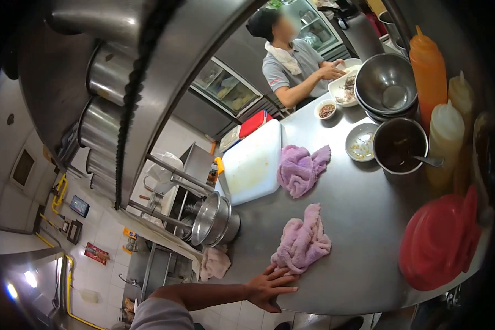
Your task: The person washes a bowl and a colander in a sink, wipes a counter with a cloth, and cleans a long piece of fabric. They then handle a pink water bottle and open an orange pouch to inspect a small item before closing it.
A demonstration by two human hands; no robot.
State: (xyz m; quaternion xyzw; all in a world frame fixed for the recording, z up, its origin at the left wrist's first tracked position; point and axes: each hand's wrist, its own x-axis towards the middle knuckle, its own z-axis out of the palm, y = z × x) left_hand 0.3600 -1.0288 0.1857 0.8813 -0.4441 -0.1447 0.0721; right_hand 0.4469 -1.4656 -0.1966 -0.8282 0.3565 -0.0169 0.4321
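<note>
Here one hand (pixel 268 288) lies flat and open on the steel counter (pixel 363 242), fingers spread, just touching the near pink cloth (pixel 303 241); I cannot tell which hand.

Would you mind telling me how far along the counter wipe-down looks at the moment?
Done: the steel counter looks mostly bare and clean near the edge. In hand: one hand lies flat on it, fingertips touching the near pink cloth, not gripping. Which hand it is, I cannot tell. Left: a second pink cloth, cutting board and bowls remain out.
</note>
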